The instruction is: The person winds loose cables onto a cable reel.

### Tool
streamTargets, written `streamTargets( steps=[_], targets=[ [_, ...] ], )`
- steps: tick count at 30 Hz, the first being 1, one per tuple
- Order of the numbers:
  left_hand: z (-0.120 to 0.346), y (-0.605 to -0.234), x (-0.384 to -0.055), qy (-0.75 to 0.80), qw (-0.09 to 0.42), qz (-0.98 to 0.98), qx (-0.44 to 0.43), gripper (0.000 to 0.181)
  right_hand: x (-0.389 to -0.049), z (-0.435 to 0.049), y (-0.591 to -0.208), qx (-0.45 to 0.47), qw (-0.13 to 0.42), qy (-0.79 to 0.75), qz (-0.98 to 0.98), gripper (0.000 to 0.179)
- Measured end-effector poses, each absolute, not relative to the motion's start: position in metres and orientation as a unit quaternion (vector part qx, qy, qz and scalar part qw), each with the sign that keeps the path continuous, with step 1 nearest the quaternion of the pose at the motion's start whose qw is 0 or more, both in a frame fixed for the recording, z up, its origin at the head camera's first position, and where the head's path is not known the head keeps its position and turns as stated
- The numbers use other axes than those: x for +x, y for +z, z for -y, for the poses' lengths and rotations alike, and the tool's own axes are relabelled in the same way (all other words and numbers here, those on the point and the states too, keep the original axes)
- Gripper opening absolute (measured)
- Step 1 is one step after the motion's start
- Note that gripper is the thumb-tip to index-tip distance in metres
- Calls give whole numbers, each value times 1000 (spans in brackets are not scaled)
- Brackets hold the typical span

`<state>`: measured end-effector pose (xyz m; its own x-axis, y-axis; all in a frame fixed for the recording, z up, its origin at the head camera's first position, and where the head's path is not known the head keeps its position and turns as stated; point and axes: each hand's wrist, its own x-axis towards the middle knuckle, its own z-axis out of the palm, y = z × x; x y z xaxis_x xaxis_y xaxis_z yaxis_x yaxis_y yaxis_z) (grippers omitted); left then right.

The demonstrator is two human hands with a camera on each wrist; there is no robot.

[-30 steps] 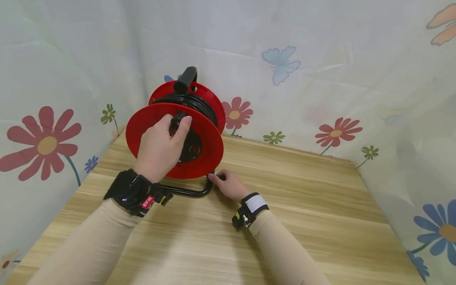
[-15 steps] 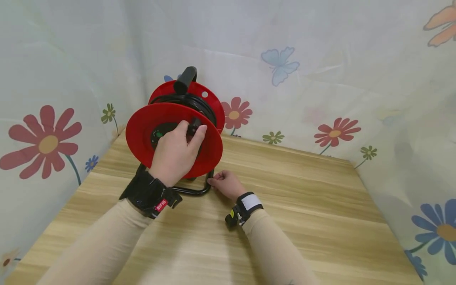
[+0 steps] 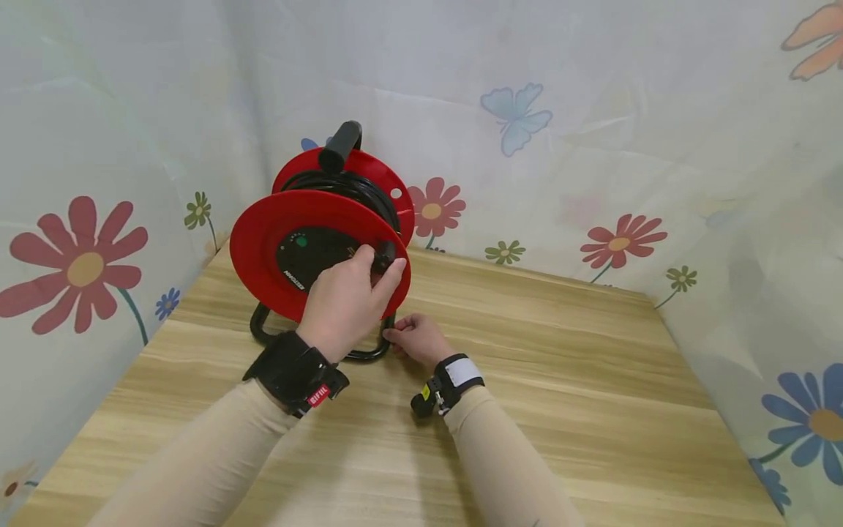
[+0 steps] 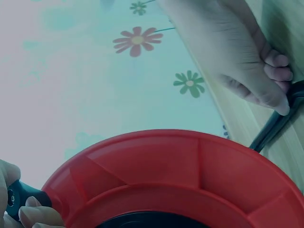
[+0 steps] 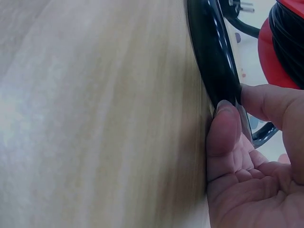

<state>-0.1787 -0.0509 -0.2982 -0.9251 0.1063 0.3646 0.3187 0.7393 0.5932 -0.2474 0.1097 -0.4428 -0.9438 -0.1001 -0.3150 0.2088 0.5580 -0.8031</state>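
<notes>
A red cable reel (image 3: pixel 263 227) stands on the table in the head view, with black cable (image 3: pixel 356 187) wound between its two discs. My left hand (image 3: pixel 345 296) grips the black crank knob (image 3: pixel 385 253) at the right side of the front disc. In the left wrist view the fingers wrap that knob (image 4: pixel 31 197) at the lower left. Low at the reel's right, my right hand (image 3: pixel 421 341) pinches the black tube frame (image 3: pixel 369 356). The right wrist view shows thumb and fingers on either side of the frame tube (image 5: pixel 213 52).
A black carrying handle (image 3: pixel 340 146) tops the reel. The wooden table (image 3: pixel 560 366) runs to walls of flower-printed sheeting (image 3: pixel 626 132) at the back and sides. Both wrists wear black straps with small cameras.
My left hand has carried the crank knob rightward and down, from the top of the front disc to its right side, turning the reel clockwise. My right hand stays at the frame.
</notes>
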Motion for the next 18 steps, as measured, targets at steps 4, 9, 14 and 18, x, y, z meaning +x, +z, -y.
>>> streamTargets(
  steps=[4, 9, 14, 18],
  targets=[
    [46, -302, -180, -323, 160, 925, -122, 38, -248, -110, -439, 30, 161, -464, -871, 30],
    [42, -307, -178, -320, 159, 926, -121, 37, -248, -111, -437, 30, 162, -456, -874, 29],
    [39, -313, -177, -320, 155, 926, -128, 36, -246, -110, -437, 23, 151, -455, -877, 28],
    [38, -318, -175, -313, 144, 930, -125, 37, -245, -109, -438, -3, 141, -463, -875, 25]
  ],
)
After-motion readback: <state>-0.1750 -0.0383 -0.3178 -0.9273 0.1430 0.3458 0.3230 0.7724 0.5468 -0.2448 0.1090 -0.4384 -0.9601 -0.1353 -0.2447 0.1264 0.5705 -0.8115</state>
